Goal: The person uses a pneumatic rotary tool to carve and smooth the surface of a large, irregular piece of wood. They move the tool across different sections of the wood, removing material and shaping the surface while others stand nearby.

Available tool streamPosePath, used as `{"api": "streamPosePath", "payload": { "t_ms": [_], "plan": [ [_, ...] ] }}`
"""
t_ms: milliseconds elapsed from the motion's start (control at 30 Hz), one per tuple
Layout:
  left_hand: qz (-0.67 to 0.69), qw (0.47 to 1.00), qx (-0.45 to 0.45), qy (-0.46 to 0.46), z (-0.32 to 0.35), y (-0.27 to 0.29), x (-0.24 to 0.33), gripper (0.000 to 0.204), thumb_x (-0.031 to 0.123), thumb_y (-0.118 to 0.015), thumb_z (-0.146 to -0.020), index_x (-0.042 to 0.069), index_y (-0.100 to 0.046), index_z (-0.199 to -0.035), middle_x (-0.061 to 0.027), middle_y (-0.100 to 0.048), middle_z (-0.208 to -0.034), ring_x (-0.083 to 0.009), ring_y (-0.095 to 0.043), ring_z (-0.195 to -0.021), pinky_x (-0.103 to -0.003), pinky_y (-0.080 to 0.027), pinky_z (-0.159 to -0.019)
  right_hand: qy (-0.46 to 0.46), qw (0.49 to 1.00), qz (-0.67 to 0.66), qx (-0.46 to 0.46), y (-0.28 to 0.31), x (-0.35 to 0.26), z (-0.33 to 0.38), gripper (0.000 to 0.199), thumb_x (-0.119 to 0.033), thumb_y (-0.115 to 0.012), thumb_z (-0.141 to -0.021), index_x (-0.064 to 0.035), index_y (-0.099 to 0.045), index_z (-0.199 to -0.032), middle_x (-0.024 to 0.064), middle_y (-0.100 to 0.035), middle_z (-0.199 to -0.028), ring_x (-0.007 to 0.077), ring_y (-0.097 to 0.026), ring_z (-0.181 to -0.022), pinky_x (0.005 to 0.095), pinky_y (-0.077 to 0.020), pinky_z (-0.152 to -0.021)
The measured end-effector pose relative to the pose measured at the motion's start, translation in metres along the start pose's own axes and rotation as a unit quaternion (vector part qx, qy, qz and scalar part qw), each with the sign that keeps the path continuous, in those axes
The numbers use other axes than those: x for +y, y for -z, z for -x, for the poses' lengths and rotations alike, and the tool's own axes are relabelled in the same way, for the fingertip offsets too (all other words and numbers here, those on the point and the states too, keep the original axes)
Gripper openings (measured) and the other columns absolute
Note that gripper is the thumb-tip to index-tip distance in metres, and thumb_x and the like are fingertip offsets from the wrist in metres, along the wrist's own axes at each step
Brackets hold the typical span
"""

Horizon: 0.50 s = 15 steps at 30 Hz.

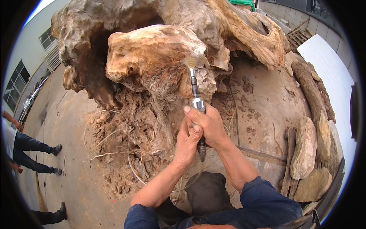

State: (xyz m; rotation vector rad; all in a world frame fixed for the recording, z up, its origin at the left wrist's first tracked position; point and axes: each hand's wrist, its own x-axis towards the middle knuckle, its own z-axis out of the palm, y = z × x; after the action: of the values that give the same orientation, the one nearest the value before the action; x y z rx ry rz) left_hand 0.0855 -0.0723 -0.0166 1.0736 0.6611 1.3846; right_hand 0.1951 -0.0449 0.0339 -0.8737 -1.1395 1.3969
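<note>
My left hand point(187, 144) and my right hand point(212, 125) are both closed around a slim air grinder point(197, 103) with a silver collar and a dark lower end. My right hand sits higher on its body, and both thumbs lie along it. At its far end a small tan brush head point(193, 62), blurred, meets the pale, rough bark of a large gnarled tree root point(152, 49). The root's cut stub is orange-brown and partly smoothed. A clear, thin hose point(134, 171) runs from the grinder's lower end and loops over the ground.
Crumbled bark and dirt point(118, 179) lie under the root. Stones point(304, 149) and logs point(309, 89) line the right side beside a white sheet point(328, 65). At the left stands a person in dark trousers point(30, 147); another person's leg point(51, 216) shows below.
</note>
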Motion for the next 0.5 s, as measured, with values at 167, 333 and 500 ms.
{"api": "streamPosePath", "payload": {
  "t_ms": [167,333,500],
  "plan": [
    [0.069,0.995,-0.039,0.069,0.013,0.002,0.033,0.08,0.062,-0.073,-0.091,0.001,-0.042,-0.133,-0.0108,-0.065,-0.098,-0.0211,-0.066,-0.062,-0.03,-0.053,-0.047,0.072,0.996,0.043,-0.039,-0.022,-0.023,-0.001,0.033,-0.033,-0.077,-0.094,-0.0036,-0.062,-0.097,0.0037,-0.064,-0.077,0.0104,-0.059,-0.068,0.0267,-0.0483,-0.062],
    [0.01,0.998,-0.015,0.06,0.002,0.006,0.064,0.062,0.057,-0.062,-0.101,-0.003,-0.056,-0.113,-0.0118,-0.066,-0.078,-0.0196,-0.065,-0.055,-0.027,-0.05,-0.046,0.118,0.987,0.104,-0.018,-0.036,-0.039,-0.023,0.032,-0.03,-0.075,-0.09,-0.0006,-0.065,-0.098,0.0071,-0.07,-0.083,0.0128,-0.062,-0.074,0.0291,-0.0502,-0.069],
    [-0.048,0.996,-0.017,0.071,-0.021,0.013,0.08,0.056,0.055,-0.054,-0.108,0.001,-0.061,-0.093,-0.0091,-0.063,-0.068,-0.0156,-0.057,-0.045,-0.029,-0.044,-0.038,0.098,0.994,-0.015,-0.049,-0.047,-0.049,-0.041,0.028,-0.027,-0.073,-0.092,-0.0008,-0.065,-0.092,0.0083,-0.07,-0.081,0.0157,-0.066,-0.074,0.0309,-0.0533,-0.068]
  ]
}}
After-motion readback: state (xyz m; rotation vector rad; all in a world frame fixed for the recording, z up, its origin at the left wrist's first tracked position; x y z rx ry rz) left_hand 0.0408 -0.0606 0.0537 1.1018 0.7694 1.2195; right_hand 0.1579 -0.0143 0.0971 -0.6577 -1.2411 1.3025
